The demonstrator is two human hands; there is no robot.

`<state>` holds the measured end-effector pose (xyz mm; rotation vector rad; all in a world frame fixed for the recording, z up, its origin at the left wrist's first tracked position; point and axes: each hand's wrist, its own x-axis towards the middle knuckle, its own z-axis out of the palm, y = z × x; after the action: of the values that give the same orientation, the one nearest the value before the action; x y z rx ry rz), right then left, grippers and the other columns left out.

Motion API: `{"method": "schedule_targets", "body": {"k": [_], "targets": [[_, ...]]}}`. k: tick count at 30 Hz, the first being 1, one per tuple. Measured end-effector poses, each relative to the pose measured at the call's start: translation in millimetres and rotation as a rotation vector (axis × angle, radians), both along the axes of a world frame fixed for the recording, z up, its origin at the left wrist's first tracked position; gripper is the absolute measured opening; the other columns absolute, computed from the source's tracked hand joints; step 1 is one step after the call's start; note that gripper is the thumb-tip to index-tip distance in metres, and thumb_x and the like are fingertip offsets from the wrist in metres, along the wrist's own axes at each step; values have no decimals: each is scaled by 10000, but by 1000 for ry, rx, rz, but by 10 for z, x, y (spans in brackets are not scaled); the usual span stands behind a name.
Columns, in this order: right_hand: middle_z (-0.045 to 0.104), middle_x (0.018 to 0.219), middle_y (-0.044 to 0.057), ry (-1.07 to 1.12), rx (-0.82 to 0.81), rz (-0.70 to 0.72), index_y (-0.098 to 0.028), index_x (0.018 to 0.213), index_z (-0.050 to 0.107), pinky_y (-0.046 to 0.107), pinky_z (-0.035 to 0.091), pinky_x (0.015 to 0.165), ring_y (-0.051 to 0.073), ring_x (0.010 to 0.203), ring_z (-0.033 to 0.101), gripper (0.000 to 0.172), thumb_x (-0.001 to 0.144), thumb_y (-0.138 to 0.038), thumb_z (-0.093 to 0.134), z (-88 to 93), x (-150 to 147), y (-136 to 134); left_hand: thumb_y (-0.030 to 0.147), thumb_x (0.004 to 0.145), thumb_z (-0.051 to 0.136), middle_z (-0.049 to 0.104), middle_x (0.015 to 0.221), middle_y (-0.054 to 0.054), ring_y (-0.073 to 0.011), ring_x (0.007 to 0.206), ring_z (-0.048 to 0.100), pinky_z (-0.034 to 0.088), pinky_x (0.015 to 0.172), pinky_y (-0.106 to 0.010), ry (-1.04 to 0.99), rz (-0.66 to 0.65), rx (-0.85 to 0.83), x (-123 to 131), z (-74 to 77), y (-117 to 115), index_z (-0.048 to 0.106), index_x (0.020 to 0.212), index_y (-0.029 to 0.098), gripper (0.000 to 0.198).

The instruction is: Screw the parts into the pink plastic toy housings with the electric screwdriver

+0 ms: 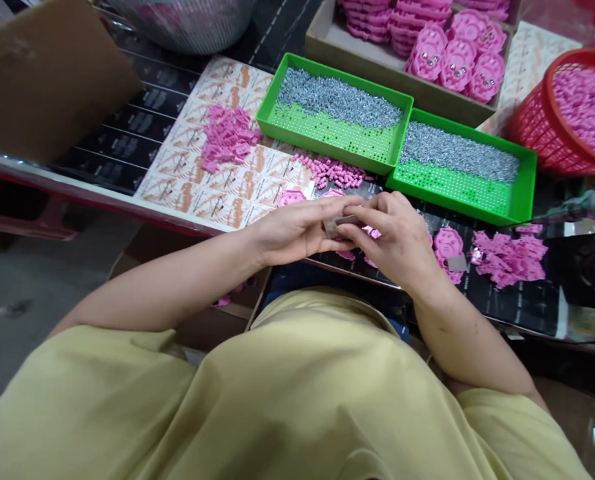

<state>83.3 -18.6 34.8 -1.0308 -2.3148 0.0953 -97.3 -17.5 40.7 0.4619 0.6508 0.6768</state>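
My left hand [302, 227] and my right hand [394, 230] meet at the near edge of the table. Between them is a small flat grey-brown piece [331, 228]. My right thumb and fingers pinch it, while my left thumb and fingers close around its other side. Its exact kind cannot be made out, and my fingers hide part of it. Pink plastic parts show partly behind and below my hands. Right of my right hand lies a pink moulded plate [448, 245] with a similar grey square [457, 263] on it.
Two green trays [334, 143] [464, 200] hold small metal pieces, probably screws. Pink parts lie in piles [227, 137] [511, 257]. Behind stand a cardboard box [367, 70] of pink assemblies and a red basket [532, 127]. A cardboard flap [52, 80] and silvery bowl [197, 27] are left.
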Motion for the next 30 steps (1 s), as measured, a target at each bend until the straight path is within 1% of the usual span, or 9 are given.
{"method": "schedule_targets", "body": {"k": [4, 7, 9, 12, 14, 17, 23, 27, 30], "targets": [[650, 700, 9, 267, -241, -31, -173, 917, 723, 253, 456, 578, 111, 607, 559, 119, 853, -262, 677, -1, 28, 7, 63, 956, 425, 711, 1036, -93, -156, 919, 701, 553, 924, -363, 86, 12, -23, -85, -7, -26, 520, 1310, 104, 369], [711, 832, -1, 626, -373, -66, -203, 972, 670, 222, 523, 579, 105, 662, 644, 152, 828, -236, 706, -22, 28, -21, 87, 962, 419, 726, 958, -119, -189, 848, 728, 607, 728, -291, 125, -28, -30, -151, -19, 2, 546, 1246, 83, 311], [733, 923, 14, 702, -409, 65, -211, 984, 654, 253, 591, 696, 138, 822, 708, 143, 847, -175, 672, -35, 32, -43, 143, 958, 476, 726, 860, -111, -176, 714, 722, 578, 553, -218, 137, -88, 3, -185, -29, 21, 607, 1112, 86, 211], [723, 1116, 45, 561, -354, 309, -227, 1039, 672, 384, 557, 986, 184, 1117, 665, 229, 882, -86, 581, -46, 51, -52, 305, 906, 628, 688, 702, -62, -143, 532, 660, 492, 389, -165, 161, -120, 71, -208, -40, 26, 638, 926, 111, 196], [694, 1203, 64, 423, -229, 313, -240, 1038, 695, 430, 520, 1031, 199, 1188, 620, 255, 880, -79, 575, -59, 75, -39, 385, 800, 759, 662, 648, -32, -125, 477, 624, 460, 347, -153, 208, -106, 127, -210, -47, 14, 631, 835, 120, 296], [673, 1243, 83, 278, -90, 211, -249, 985, 721, 434, 533, 975, 209, 1172, 607, 251, 874, -80, 573, -89, 112, -20, 389, 655, 877, 650, 618, -16, -103, 461, 603, 435, 336, -134, 309, -103, 230, -216, -64, -13, 624, 764, 119, 386], [658, 1205, 126, 237, -63, 114, -221, 1213, 614, 411, 544, 927, 218, 1110, 631, 352, 877, -128, 566, -61, 99, -90, 366, 688, 856, 627, 551, -12, -81, 432, 585, 413, 349, -116, 484, 19, 363, -259, -88, -36, 620, 726, 115, 347], [715, 981, 103, 151, 68, 144, -177, 1030, 666, 338, 565, 797, 195, 912, 668, 203, 831, -204, 694, -36, -2, -128, 355, 677, 860, 631, 566, -14, -93, 425, 590, 416, 332, -125, 435, 17, 327, -286, -88, -64, 600, 716, 115, 356], [736, 973, 68, 188, -24, 106, -193, 989, 677, 296, 556, 801, 163, 894, 683, 134, 855, -201, 673, -90, -56, -97, 324, 703, 841, 657, 646, -19, -118, 467, 629, 442, 344, -144, 390, 34, 259, -357, -86, -83, 588, 790, 121, 336]]}}
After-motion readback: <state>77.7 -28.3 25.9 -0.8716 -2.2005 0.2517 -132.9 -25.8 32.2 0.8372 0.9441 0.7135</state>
